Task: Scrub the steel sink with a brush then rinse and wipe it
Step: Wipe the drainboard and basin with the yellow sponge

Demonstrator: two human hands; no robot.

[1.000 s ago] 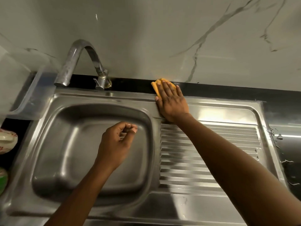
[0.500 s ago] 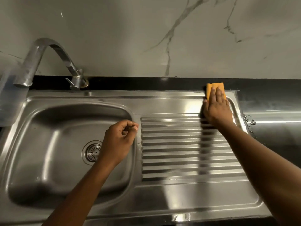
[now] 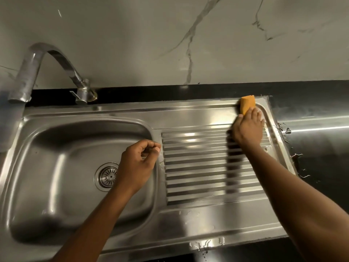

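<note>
The steel sink (image 3: 188, 110) fills most of the frame, and its long axis goes from left to right. It has one basin (image 3: 56, 167) in the left half and one ribbed drainboard (image 3: 198, 167) in the right half. The ribs also run from left to right. The motion blur makes them difficult to count exactly. One round drain strainer (image 3: 107, 175) sits in the bottom of the basin.

There is one orange sponge (image 3: 247, 104), in the upper right corner of the drainboard, touching the back rim. Its long axis points from the hand toward the top of the frame and leans a little to the left. The right hand (image 3: 247, 131) holds the near end of it against the steel, with the thumb on the left edge and the fingers laid over the right part. The far end sticks out beyond the fingertips.

The left hand (image 3: 137, 167) is over the right edge of the basin, near the centre of the frame. Its fingers are curled, the thumb meets the forefinger, and nothing can be seen in it.

One faucet (image 3: 26, 76) stands at the upper left, and its spout bends to the left. Behind the sink are a black counter (image 3: 311, 148) and a marbled wall (image 3: 170, 44). Some water drops (image 3: 297, 156) lie on the counter just beside the right rim.
</note>
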